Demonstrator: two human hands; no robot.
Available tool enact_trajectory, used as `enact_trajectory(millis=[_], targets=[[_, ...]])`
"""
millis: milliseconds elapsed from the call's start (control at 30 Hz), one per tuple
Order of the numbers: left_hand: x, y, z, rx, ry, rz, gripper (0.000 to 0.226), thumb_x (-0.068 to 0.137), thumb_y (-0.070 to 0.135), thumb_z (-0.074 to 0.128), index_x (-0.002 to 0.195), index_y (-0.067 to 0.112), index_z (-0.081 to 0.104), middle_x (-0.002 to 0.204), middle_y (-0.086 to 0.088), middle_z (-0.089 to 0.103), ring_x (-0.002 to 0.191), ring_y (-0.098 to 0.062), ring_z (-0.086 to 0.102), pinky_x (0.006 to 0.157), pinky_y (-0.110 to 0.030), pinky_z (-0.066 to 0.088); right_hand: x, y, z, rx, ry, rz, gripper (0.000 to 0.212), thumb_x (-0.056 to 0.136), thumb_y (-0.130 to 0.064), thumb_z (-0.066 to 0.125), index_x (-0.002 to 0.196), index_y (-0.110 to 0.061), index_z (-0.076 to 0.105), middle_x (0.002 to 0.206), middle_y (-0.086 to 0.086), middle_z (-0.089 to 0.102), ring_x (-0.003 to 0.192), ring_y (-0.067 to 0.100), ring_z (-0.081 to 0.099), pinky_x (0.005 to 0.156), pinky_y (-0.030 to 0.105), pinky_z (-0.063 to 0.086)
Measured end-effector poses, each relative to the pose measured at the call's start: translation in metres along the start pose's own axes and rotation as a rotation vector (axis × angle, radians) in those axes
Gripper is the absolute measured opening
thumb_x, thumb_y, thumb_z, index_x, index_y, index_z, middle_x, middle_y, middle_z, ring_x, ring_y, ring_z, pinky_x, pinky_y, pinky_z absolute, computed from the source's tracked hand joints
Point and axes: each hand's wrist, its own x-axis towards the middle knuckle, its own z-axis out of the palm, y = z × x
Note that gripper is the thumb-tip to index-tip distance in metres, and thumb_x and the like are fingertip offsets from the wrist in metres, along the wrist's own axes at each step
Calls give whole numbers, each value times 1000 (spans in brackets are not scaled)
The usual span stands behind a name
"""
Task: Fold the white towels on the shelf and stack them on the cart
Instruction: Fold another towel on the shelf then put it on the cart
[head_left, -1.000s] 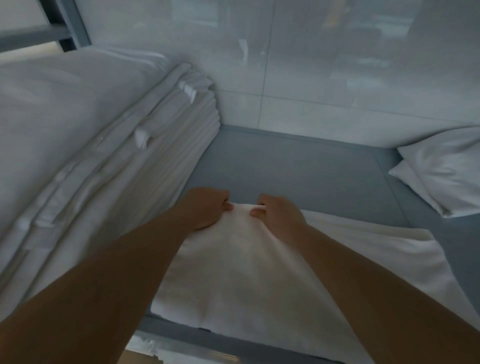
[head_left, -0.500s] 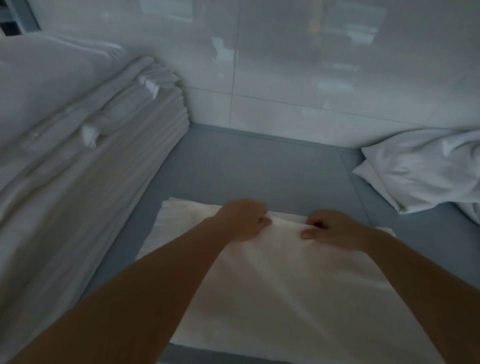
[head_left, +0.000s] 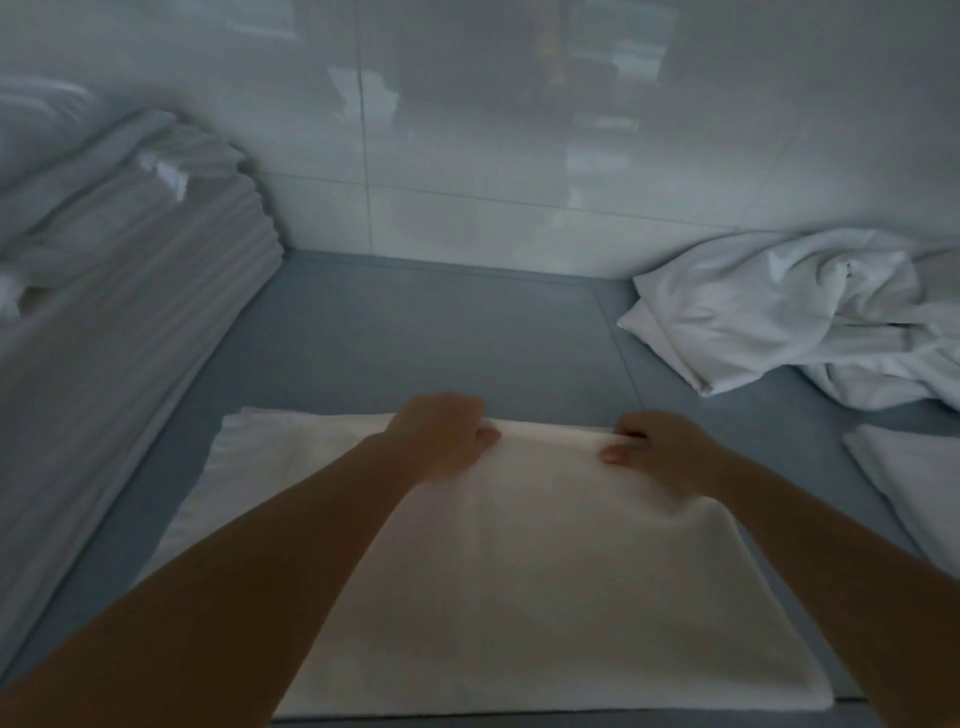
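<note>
A white towel (head_left: 545, 561) lies flat on the grey-blue shelf (head_left: 441, 332), partly folded, with a lower layer sticking out at its left side. My left hand (head_left: 441, 436) pinches the far fold edge near its middle. My right hand (head_left: 660, 447) grips the same edge near the far right corner. Both forearms reach over the towel from the near side.
A tall stack of folded white linen (head_left: 119, 291) fills the shelf's left side. A crumpled white towel (head_left: 779, 312) lies at the back right, and another folded white piece (head_left: 914, 473) sits at the right edge. A glossy white tiled wall (head_left: 519, 156) closes the back.
My hands have moved apart along the towel's far edge, the right one toward the corner. The view has shifted right, bringing the crumpled towel and a folded piece into sight.
</note>
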Motion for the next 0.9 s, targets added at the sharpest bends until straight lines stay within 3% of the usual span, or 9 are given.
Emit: enact_trajectory(millis=[100,300,400,467,533,600,700,800,900], targets=[[13,24,4,-21,-78,81,30,98,37,42,110,12,53,118,-14,59,111,-32,54,86,-36,40,2,5,1,9,-6,-45,25,89,-31,65,81,-10,55,83,10,59,81,20,53,64,28,27],[18,27,8,-56,40,-19,25,100,35,41,108,12,49,116,-13,60,108,-32,55,81,-35,39,6,9,12,128,242,47,19,92,-26,60,78,-15,52,81,8,59,80,22,53,61,31,23],[6,6,4,-15,44,-6,35,97,43,45,106,11,54,112,-11,56,105,-32,54,79,-35,39,8,7,13,45,195,62,19,91,-30,61,81,-16,53,89,12,63,89,27,57,65,30,30],[-1,-19,-4,0,-12,-7,38,94,48,49,103,12,58,109,-10,54,104,-31,53,81,-35,40,10,4,9,-65,152,59,23,90,-40,61,89,-17,57,99,9,62,101,27,54,79,33,39],[-8,-47,-14,9,-114,-2,40,91,50,54,102,12,58,108,-10,51,105,-29,51,84,-34,40,14,-5,7,-174,118,15,34,85,-50,61,102,-20,59,109,6,57,111,25,46,92,37,38],[-15,-71,-22,-11,-192,-10,42,86,49,61,101,10,60,106,-8,49,103,-28,51,87,-34,42,21,-22,7,-215,90,-67,47,81,-55,64,114,-23,59,119,4,51,117,24,41,96,37,35],[-25,-98,-31,-62,-232,-28,40,80,47,70,99,13,61,99,-1,45,93,-24,54,79,-28,40,33,-46,11,-208,-9,-155,56,77,-56,68,122,-24,56,129,2,46,121,24,37,100,39,33],[-28,-108,-34,-93,-278,-20,29,77,48,73,88,27,56,95,3,45,88,-19,52,73,-26,36,43,-56,10,-218,-112,-166,49,76,-52,70,115,-23,58,121,5,49,119,24,38,95,34,33],[-27,-106,-33,-63,-254,-18,29,77,47,73,90,28,56,94,6,53,90,-18,53,70,-25,33,47,-58,7,-189,-163,-199,38,76,-45,74,95,-15,61,100,5,52,102,23,48,76,28,33]])
